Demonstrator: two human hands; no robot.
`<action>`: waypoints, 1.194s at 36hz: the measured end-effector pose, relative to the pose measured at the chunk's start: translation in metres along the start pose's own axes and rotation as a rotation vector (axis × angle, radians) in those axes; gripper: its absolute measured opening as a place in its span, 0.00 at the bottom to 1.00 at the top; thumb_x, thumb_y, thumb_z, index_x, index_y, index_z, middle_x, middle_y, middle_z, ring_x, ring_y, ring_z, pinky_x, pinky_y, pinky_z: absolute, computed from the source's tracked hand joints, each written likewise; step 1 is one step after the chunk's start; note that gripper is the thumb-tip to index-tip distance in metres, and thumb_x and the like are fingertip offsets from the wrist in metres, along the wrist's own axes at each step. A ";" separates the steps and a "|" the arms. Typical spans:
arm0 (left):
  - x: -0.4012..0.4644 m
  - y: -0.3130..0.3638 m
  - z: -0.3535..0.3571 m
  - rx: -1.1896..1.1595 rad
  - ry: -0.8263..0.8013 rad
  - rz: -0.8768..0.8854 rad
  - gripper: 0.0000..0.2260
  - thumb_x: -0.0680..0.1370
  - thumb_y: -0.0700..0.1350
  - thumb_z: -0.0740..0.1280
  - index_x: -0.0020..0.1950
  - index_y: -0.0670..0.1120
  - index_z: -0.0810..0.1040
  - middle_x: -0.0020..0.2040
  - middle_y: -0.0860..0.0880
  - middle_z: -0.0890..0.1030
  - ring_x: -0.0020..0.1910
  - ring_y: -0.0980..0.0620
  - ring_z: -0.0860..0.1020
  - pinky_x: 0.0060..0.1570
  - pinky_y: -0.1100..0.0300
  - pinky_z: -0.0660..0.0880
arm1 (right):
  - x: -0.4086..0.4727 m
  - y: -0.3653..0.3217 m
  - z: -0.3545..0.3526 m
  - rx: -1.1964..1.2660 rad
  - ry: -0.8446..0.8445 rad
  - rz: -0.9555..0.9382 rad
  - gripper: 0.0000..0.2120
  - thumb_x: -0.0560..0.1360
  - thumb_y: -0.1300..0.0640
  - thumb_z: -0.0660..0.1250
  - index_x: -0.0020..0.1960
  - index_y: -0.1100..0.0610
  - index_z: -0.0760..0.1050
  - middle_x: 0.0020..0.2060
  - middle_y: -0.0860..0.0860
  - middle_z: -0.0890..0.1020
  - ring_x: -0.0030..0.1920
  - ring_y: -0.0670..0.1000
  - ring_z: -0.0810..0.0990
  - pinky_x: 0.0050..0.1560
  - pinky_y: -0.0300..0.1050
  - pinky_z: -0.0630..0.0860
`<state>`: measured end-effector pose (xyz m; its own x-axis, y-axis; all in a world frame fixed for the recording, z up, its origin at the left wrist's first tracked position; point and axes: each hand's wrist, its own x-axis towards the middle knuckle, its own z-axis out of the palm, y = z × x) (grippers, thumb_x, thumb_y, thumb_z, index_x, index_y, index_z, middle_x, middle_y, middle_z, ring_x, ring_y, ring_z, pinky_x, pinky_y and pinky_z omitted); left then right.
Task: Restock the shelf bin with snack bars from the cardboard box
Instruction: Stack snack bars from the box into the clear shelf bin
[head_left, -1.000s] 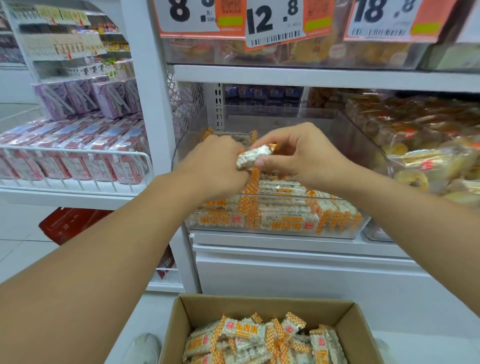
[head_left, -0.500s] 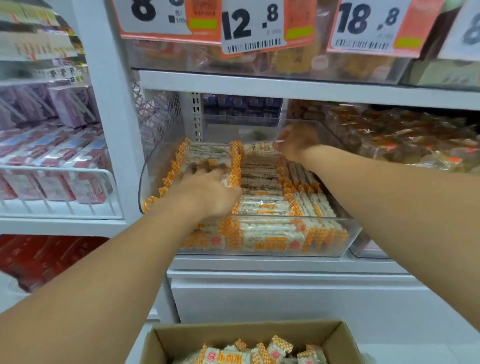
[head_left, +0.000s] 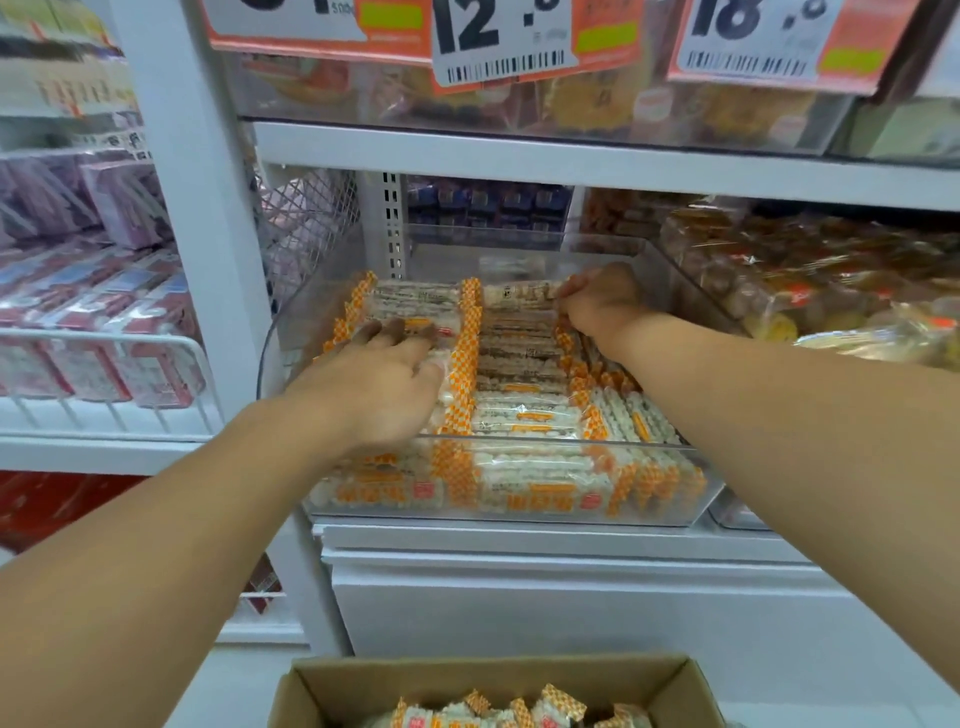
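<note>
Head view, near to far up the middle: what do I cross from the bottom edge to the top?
cardboard box → clear shelf bin front wall → snack bars in rows → right hand at the back row → blue packs behind → price tag

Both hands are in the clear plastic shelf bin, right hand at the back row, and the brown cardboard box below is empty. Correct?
Not quite. The head view shows the brown cardboard box holds orange-and-white wrapped snack bars. The rest stands: left hand and right hand are in the clear plastic shelf bin, the right at the back row.
</note>
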<state>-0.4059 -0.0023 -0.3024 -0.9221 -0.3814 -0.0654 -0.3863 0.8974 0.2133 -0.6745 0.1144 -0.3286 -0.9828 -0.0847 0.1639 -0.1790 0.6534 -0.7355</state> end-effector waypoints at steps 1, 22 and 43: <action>-0.001 -0.003 0.000 -0.012 0.012 0.012 0.25 0.86 0.56 0.47 0.83 0.55 0.51 0.83 0.48 0.48 0.82 0.47 0.46 0.79 0.48 0.48 | -0.010 -0.005 -0.006 -0.002 -0.020 -0.007 0.08 0.71 0.55 0.77 0.48 0.57 0.85 0.47 0.51 0.86 0.49 0.51 0.85 0.49 0.48 0.84; -0.002 -0.001 -0.003 0.013 -0.026 -0.006 0.24 0.86 0.54 0.46 0.83 0.56 0.47 0.83 0.49 0.44 0.82 0.47 0.44 0.79 0.49 0.44 | -0.128 -0.079 0.005 0.625 -0.728 0.149 0.30 0.82 0.36 0.53 0.77 0.53 0.62 0.65 0.57 0.78 0.57 0.53 0.81 0.49 0.47 0.76; 0.000 -0.005 0.003 -0.012 0.061 -0.007 0.24 0.86 0.51 0.46 0.82 0.48 0.54 0.83 0.45 0.50 0.82 0.44 0.48 0.79 0.45 0.48 | -0.186 -0.078 -0.043 0.497 -1.037 0.110 0.35 0.84 0.37 0.48 0.82 0.54 0.40 0.81 0.53 0.44 0.81 0.53 0.45 0.79 0.55 0.46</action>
<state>-0.4040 -0.0064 -0.3060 -0.9160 -0.4012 -0.0071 -0.3924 0.8919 0.2249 -0.4754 0.1115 -0.2739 -0.5177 -0.7733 -0.3660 0.1380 0.3467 -0.9278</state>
